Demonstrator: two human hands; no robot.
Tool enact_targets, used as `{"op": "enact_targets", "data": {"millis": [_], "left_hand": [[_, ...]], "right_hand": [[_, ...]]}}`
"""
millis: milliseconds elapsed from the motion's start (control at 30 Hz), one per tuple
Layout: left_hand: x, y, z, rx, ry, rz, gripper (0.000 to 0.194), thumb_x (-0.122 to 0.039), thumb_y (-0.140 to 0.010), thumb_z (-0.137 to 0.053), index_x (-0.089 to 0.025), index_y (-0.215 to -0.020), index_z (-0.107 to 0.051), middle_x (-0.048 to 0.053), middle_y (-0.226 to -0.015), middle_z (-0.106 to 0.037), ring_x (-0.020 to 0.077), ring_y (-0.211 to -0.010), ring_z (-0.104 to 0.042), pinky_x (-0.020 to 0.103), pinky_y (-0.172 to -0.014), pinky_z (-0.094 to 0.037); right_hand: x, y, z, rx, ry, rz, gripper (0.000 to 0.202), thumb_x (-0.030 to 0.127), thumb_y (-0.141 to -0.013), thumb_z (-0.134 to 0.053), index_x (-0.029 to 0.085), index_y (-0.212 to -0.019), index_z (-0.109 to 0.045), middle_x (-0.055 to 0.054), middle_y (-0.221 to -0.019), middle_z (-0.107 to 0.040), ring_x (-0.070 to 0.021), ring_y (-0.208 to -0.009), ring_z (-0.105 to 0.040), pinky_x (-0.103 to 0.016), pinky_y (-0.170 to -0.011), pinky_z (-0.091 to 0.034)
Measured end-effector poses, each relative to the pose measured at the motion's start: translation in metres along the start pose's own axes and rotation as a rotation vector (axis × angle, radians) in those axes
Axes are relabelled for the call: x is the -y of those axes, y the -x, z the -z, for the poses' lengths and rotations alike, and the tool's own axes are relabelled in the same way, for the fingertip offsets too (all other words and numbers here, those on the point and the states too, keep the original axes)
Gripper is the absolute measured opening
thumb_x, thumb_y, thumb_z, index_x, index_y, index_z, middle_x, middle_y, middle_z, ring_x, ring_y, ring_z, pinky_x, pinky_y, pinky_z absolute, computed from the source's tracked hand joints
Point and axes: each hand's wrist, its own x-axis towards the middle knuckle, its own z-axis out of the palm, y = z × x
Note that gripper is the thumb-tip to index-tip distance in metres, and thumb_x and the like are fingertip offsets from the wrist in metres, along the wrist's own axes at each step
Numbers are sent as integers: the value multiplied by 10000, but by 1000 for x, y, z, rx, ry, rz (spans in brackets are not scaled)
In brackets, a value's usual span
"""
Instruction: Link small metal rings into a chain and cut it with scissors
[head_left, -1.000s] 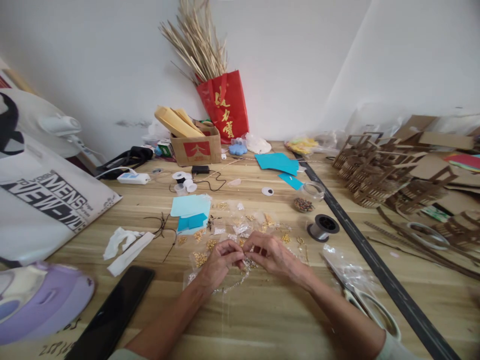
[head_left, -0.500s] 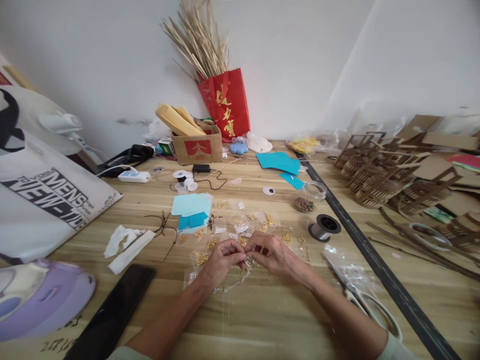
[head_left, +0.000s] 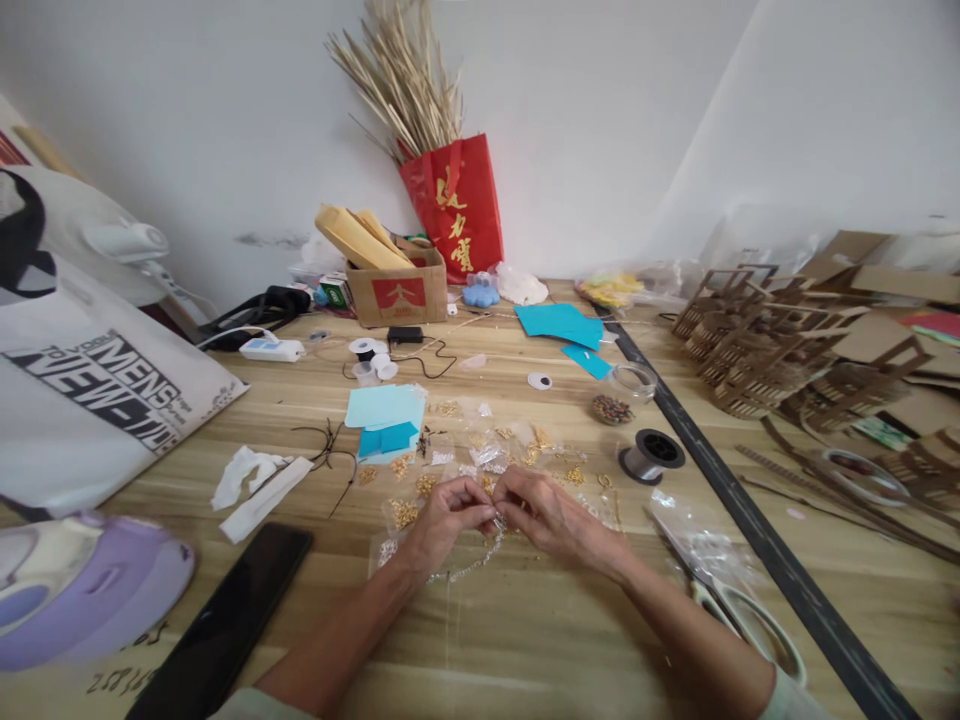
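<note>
Left sleeve (head_left: 259, 706): pale grey-green cloth, only a bit showing, just right of the long, flat, black phone (head_left: 225, 620).
Right sleeve (head_left: 791, 704): the same pale grey-green cloth, another small bit, well to the right of the phone.
Left forearm (head_left: 349, 630): bare, long, thin at the wrist, fatter near the cloth.
Right forearm (head_left: 686, 610): bare, same shape.
Left hand (head_left: 448, 515): bare, slim fingers.
Right hand (head_left: 546, 512): bare, bumpy knuckles.

Left hand (head_left: 448, 512) and right hand (head_left: 543, 508) close together, pinch-shaped, 2 forearms (head_left: 349, 620) aslant
</note>
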Motion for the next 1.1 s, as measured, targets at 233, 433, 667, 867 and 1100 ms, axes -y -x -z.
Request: {"op": "enact_targets", "data": {"millis": [233,433,667,867,1100], "left_hand": [[-9,2,-8,-78,-58,47,259,-278,-580,-828,-120,-632,-629,10,-614,-664,137,-569,-639,252,-596,-527],[-11,5,-14,-112,-85,8,277,-311,-589,-822,-124,-629,-623,6,-588,-641,140,-580,-622,264,-612,-523],[-8,4,-13,-159,-127,-42,262,-312,-611,-800,-127,-623,-615,5,-584,-622,132,-569,-583,238,-569,-469],[-5,5,-10,-176,-156,-40,198,-262,-643,-767,-132,-625,-619,2,-596,-622,131,-593,-568,230,-589,-431],[-8,5,-13,-237,-91,12,172,-222,-607,-774,-135,-597,-625,1,-589,-633,134,-604,-570,234,-613,-433]], "right_hand": [[-5,0,-5,31,21,-53,134,127,-884,-468,165,-761,-505,30,-652,-508,-97,-577,-436,-202,-546,-315],[-3,1,-8,25,51,-109,153,155,-897,-453,172,-751,-496,24,-633,-531,-104,-558,-448,-212,-538,-315],[-12,0,-17,28,18,-156,110,164,-890,-452,182,-792,-498,15,-636,-603,-114,-553,-515,-221,-553,-357],[-17,1,-21,17,90,-133,124,201,-913,-426,186,-809,-493,3,-679,-600,-127,-587,-530,-224,-560,-362],[-18,1,-23,-20,133,-98,120,204,-919,-430,193,-815,-488,16,-650,-566,-121,-548,-498,-220,-532,-340]]}}
